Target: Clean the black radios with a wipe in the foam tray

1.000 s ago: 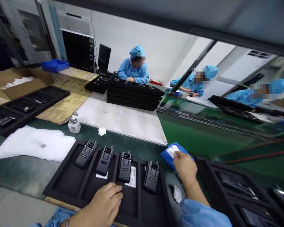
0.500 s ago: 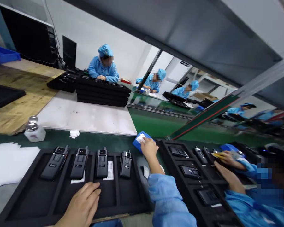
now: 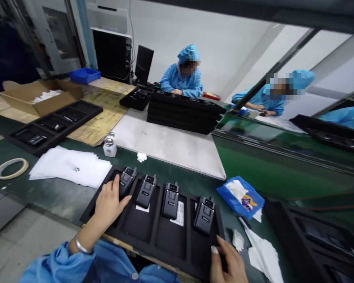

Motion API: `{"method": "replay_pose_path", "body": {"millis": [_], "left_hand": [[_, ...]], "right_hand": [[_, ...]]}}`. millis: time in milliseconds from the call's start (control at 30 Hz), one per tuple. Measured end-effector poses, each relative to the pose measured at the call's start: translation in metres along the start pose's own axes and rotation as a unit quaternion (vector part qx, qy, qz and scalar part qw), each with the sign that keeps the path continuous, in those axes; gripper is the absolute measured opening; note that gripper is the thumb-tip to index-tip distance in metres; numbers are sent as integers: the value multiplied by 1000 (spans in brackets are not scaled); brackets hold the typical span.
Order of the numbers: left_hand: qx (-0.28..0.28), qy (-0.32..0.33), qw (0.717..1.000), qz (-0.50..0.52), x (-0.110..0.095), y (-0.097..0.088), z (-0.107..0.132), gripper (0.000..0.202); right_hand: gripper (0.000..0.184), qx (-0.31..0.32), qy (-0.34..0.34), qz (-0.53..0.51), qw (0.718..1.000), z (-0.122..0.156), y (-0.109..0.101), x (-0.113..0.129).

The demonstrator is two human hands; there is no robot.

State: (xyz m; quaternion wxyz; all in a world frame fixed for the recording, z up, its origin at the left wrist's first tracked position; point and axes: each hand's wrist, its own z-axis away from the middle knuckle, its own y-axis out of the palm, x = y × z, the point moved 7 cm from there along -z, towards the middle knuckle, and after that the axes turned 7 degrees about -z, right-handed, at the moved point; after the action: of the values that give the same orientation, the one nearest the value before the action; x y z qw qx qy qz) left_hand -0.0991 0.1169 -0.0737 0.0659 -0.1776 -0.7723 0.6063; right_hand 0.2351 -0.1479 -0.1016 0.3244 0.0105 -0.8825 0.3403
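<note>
A black foam tray (image 3: 153,236), matte and rectangular with four long sunken slots, is seen lying on the green table (image 3: 56,196). At the far ends of its slots four radios (image 3: 170,199) are laid, one to a slot. They are slim black plastic blocks with stubby aerials, and white paper slips are tucked under the two middle ones. The left hand (image 3: 109,202) is laid flat in the tray's left-end slot, its grip apart and fingers spread. Its forefinger and thumb are set against the side of the leftmost radio (image 3: 126,181), which is not clasped. The right hand (image 3: 228,263) is placed at the tray's near right corner, fingertips on the foam rim. Whether its grip is closed on that rim cannot be told, since the hand is cut off by the picture's edge.

Just right of the tray, crumpled white wipes (image 3: 264,255) are scattered. Beyond its far right corner a glossy blue pouch (image 3: 242,196) is lying open with white tissue showing. Left of the tray a loose fan of thin white sheets (image 3: 72,169) is spread, and farther left a flat ring of pale tape (image 3: 11,168) is laid. Beyond the tray's far left corner a squat white bottle (image 3: 109,146) with a metal cap is stood upright. Well beyond the tray, a stack of similar black trays (image 3: 184,114) is piled.
</note>
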Motion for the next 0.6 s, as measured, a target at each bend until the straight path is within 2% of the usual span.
{"method": "replay_pose_path", "body": {"millis": [67, 100, 133, 167, 200, 267, 300, 400, 500, 600], "left_hand": [[35, -25, 999, 17, -1, 3, -8, 74], [48, -41, 996, 57, -1, 4, -11, 72], [60, -68, 987, 134, 2, 6, -14, 71], [71, -104, 964, 236, 7, 8, -16, 73], [81, -143, 925, 342, 13, 12, -17, 75], [104, -213, 830, 506, 25, 18, -14, 77], [119, -235, 790, 554, 30, 20, -12, 74], [180, -265, 698, 640, 40, 20, 1, 53], [238, -299, 576, 723, 38, 21, 18, 42], [271, -333, 466, 774, 27, 28, 34, 38]], "right_hand": [[48, 9, -35, 5, 999, 8, 8, 11], [48, 15, -45, 12, 999, 9, 11, 14], [48, 20, -51, 20, 998, 9, 14, 15], [49, 24, -52, 27, 998, 9, 15, 15], [50, 25, -49, 32, 998, 8, 15, 14], [52, 23, -40, 39, 998, 7, 13, 11], [53, 20, -39, 39, 998, 6, 11, 11], [50, 0, -43, 24, 999, -3, 8, 22], [43, -7, -48, -23, 999, -20, 18, 50], [31, 28, -87, -100, 991, -40, 48, 98]]}}
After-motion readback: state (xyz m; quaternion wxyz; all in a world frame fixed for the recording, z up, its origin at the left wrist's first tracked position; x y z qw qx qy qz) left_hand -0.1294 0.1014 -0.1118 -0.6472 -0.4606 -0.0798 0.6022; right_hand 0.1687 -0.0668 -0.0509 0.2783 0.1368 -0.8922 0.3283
